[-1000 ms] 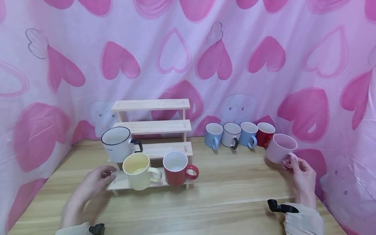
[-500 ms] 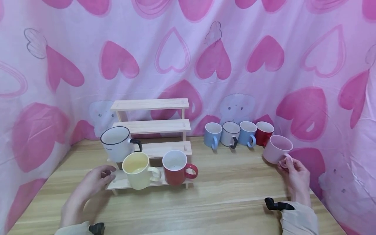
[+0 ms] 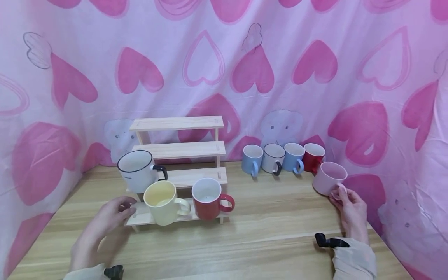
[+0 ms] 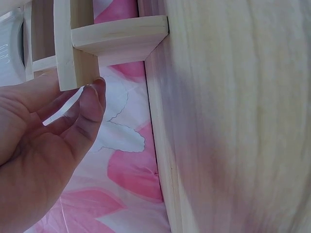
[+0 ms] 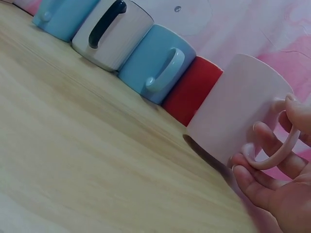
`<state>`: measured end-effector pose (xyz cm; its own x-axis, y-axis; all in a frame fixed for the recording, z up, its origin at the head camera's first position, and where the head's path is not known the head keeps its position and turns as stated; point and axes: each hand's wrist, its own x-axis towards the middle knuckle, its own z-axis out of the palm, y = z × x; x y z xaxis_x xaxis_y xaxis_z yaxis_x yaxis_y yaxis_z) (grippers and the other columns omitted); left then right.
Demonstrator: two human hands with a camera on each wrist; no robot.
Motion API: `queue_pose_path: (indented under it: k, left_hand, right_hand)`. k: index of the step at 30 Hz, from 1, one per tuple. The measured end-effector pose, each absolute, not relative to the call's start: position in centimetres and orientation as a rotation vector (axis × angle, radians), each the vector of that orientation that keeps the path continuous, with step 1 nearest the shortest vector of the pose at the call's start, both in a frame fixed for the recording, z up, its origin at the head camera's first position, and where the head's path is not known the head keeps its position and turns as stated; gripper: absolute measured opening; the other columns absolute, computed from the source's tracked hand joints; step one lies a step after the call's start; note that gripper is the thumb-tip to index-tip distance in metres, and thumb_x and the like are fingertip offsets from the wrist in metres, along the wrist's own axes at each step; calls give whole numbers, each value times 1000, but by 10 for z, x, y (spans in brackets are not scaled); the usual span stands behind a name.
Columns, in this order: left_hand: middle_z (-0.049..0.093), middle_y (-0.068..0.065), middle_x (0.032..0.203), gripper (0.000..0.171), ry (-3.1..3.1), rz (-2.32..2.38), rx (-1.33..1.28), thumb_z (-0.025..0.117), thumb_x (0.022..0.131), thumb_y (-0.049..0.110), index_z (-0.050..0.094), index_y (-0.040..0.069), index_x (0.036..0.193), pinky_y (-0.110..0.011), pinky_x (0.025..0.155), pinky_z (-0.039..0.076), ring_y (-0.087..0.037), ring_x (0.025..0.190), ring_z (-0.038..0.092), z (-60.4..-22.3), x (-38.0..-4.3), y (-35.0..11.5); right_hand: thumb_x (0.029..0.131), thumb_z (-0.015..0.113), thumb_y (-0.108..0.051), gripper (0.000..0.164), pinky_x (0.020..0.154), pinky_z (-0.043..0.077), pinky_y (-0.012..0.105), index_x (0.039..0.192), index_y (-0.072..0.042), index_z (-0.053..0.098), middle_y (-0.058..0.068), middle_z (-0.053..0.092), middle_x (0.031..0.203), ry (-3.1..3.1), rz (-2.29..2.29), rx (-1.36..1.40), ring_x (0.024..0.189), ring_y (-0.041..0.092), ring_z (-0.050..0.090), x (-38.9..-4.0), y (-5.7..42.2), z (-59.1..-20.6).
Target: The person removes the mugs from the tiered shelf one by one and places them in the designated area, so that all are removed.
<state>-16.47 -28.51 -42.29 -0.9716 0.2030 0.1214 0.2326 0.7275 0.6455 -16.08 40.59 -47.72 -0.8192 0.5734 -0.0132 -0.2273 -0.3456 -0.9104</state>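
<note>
In the head view my right hand (image 3: 351,210) pinches the handle of a pink mug (image 3: 327,181). The mug is upright at the right end of a row, beside a red mug (image 5: 194,90); its base is at or just over the table, I cannot tell which. My left hand (image 3: 108,217) grips the left end of the lowest board of a tiered wooden shelf (image 4: 75,63), fingertips on the board's end. On this shelf a yellow mug (image 3: 162,208) and a red mug (image 3: 206,206) stand on the bottom step, with a black-rimmed white mug (image 3: 136,177) on the step behind.
Left of the pink mug, along the back of the table (image 3: 266,249), stand a blue mug (image 3: 293,157), a black-handled white mug (image 3: 272,159) and another blue mug (image 3: 251,160). The upper shelf boards (image 3: 178,123) carry no mugs. A heart-patterned curtain (image 3: 196,23) hangs behind.
My right hand has brought the pink mug a little left and down, closer to the red mug in the row. The left hand stays at the shelf's end.
</note>
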Motion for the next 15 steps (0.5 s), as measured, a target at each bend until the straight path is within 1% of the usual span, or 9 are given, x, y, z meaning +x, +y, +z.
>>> queue_pose_path:
  k: [8, 15]
  left_hand:
    - [64, -8, 90, 20, -2881, -1065, -357, 65, 93, 5, 62, -7, 109, -27, 58, 48, -18, 77, 57, -422, -166, -284]
    - [64, -8, 91, 21, -2896, -1051, -356, 65, 93, 6, 62, -7, 109, -27, 60, 48, -20, 79, 58, -422, -165, -285]
  right_hand:
    - [90, 69, -20, 23, 73, 56, 27, 106, -3, 68, 4, 71, 87, -1417, 2183, -400, 80, 15, 70, -162, 412, -483]
    - [92, 65, -23, 21, 73, 56, 25, 101, -4, 64, 2, 71, 87, -1535, 2170, -335, 83, 12, 68, -160, 414, -484]
